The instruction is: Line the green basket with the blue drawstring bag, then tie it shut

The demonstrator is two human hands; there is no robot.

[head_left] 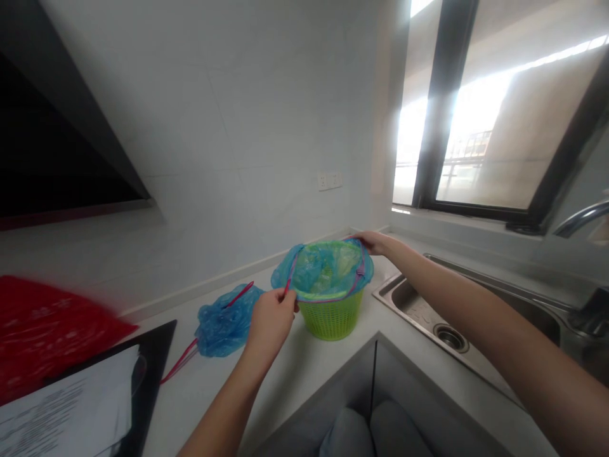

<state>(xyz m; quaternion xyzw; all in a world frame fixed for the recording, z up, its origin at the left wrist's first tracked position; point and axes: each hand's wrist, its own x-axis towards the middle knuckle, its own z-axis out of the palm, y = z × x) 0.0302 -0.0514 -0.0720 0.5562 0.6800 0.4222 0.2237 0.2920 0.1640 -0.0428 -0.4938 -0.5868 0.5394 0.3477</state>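
A lime-green perforated plastic basket [332,320] stands upright on the white counter. A thin blue drawstring garbage bag [316,266] lines it, with the bag's edge folded outward over the rim and a pink drawstring running around it. At the rim's near left, my left hand [273,314] pinches the bag's edge and pink string. My right hand [373,242] grips the bag at the far right of the rim, its fingertips partly hidden behind the bag. Just left of my left hand lies a second crumpled blue bag [221,327] with pink-red strings.
A steel sink [419,304] with a drain and faucet [583,216] is at the right. On the left, a black cooktop [159,349] bears paper sheets [71,406] and a red bag [52,330]. A dark range hood [71,146] juts out above.
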